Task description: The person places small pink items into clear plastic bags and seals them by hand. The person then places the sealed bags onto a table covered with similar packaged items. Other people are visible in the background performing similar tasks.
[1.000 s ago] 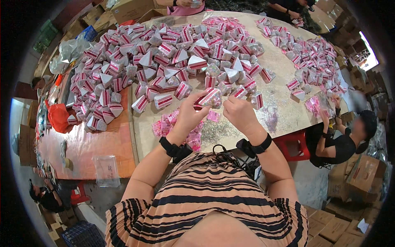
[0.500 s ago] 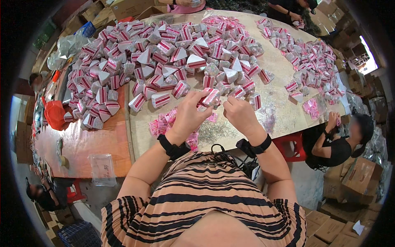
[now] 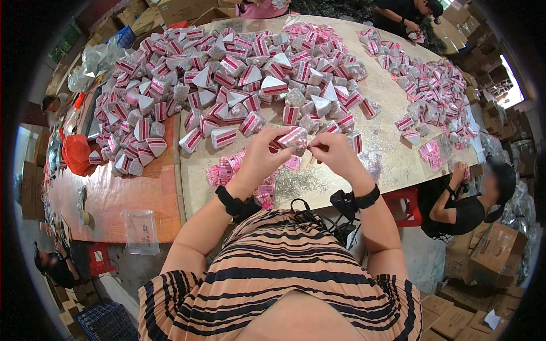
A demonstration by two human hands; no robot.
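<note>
Over the near part of the table, my left hand [image 3: 263, 158] grips a small cake-slice-shaped piece [image 3: 293, 138] with pink and white stripes, wrapped in clear plastic. My right hand [image 3: 339, 156] pinches at the gathered right end of that wrapping; whatever lies between its fingertips is too small to make out. Beyond both hands spreads a large heap of similar wrapped cake-slice pieces [image 3: 226, 96]. Pink printed cards or packets [image 3: 226, 169] lie beside my left wrist. Thin silvery strips [image 3: 307, 179] are scattered beneath my hands.
Another pile of wrapped pieces [image 3: 435, 85] covers the table's right side. A co-worker [image 3: 469, 190] sits at the right edge, by a red stool [image 3: 402, 206]. To the left are an orange-red bag [image 3: 77, 154] and a clear plastic bag [image 3: 140, 232]. Cardboard boxes [image 3: 497, 253] stand around.
The wrapped piece has turned slightly in my left hand, its gathered end now toward my right hand. My right fingers have moved in to pinch at that end.
</note>
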